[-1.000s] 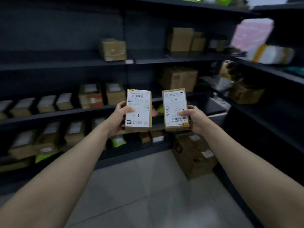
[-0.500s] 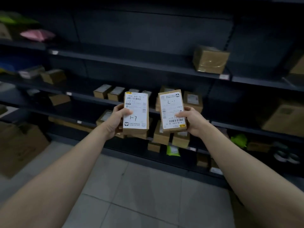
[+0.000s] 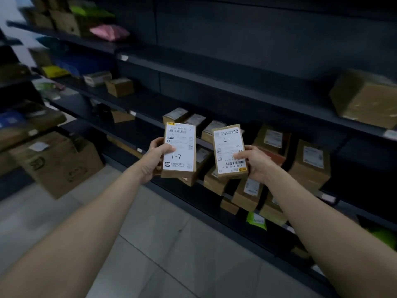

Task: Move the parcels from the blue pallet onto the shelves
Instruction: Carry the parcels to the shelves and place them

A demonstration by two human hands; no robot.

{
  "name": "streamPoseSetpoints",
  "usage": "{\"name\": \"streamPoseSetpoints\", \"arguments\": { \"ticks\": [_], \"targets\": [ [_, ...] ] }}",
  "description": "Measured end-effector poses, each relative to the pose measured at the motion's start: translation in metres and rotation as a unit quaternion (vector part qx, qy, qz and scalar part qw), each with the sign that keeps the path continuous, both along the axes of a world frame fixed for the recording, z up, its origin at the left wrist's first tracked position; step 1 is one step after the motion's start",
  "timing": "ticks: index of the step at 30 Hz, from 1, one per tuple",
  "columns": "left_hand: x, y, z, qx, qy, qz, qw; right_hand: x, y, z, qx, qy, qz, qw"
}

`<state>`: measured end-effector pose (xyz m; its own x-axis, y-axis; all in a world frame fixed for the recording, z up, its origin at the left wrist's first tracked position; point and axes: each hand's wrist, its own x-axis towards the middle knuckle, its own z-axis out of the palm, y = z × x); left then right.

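A labelled parcel (image 3: 180, 150) stands upright in the grip of the left hand (image 3: 154, 162), a second parcel (image 3: 229, 150) just beside it clasped by the right hand (image 3: 256, 164), before dark shelves (image 3: 236, 91) lined with boxes (image 3: 309, 166).

Two small brown boxes with white labels, the left parcel (image 3: 180, 150) and right parcel (image 3: 229, 150), are held upright, slightly apart, before the dark shelves (image 3: 236, 91).

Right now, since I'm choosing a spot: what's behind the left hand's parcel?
Small labelled boxes on a dark shelf show past the parcel; anything directly behind is covered.
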<state>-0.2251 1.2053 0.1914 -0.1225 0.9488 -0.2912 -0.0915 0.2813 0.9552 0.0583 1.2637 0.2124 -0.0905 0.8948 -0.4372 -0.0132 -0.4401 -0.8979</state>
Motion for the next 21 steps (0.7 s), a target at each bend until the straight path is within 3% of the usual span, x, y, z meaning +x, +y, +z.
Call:
{"name": "streamPoseSetpoints", "arguments": {
  "ticks": [14, 21],
  "targets": [
    [-0.217, 0.108, -0.006, -0.012, 0.03, 0.003, 0.999, -0.224, 0.104, -0.017, 0.0, 0.006, 0.014, 1.0],
    [-0.277, 0.16, -0.021, -0.029, 0.012, 0.003, 0.999, -0.288, 0.156, -0.026, -0.013, -0.006, 0.011, 1.0]
  ]
}}
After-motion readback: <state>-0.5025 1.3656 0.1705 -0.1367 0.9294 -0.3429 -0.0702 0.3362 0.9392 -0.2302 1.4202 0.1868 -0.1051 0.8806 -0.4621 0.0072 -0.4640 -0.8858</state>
